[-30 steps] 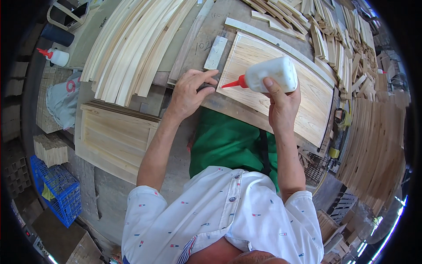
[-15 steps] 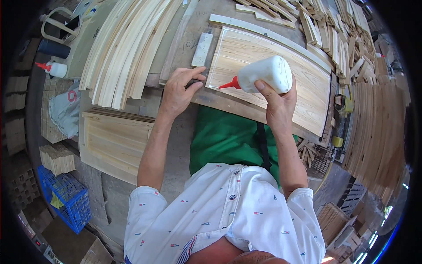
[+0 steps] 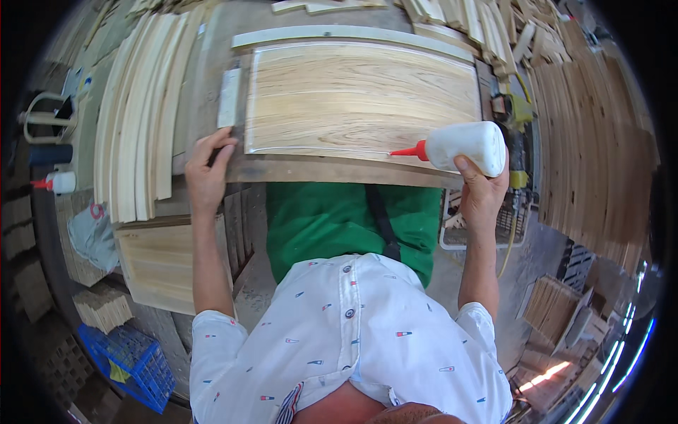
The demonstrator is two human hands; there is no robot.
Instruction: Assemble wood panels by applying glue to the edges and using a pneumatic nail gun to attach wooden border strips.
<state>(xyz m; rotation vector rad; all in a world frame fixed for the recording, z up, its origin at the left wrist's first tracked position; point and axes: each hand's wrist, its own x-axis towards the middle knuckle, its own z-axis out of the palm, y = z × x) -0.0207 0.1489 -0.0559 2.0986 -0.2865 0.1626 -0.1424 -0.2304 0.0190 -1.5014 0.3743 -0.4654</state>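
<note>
My right hand (image 3: 482, 185) is wrapped round a white glue bottle (image 3: 462, 146) with a red nozzle. The bottle lies tilted on its side, its tip at the near edge of a pale wooden panel (image 3: 353, 99). A thin white line of glue runs along the panel's edges, on the near side from the left corner to the nozzle. My left hand (image 3: 207, 166) rests at the workbench's front edge, left of the panel, with fingers curled and thumb close to the fingertips; what they hold, if anything, is hidden. Just beyond it lies a short pale strip (image 3: 230, 97).
A long wooden strip (image 3: 346, 32) borders the panel's far side. Long slats (image 3: 141, 106) are stacked at left, above more panels (image 3: 162, 261). Another glue bottle (image 3: 62, 182) lies far left. A yellow-green tool (image 3: 519, 109) hangs at right, near stacked boards (image 3: 586, 155). A blue crate (image 3: 134, 364) stands lower left.
The nozzle has travelled right along the panel's near edge from its left corner, leaving a glue line behind. My view has turned, so the panel now appears squarer and further left.
</note>
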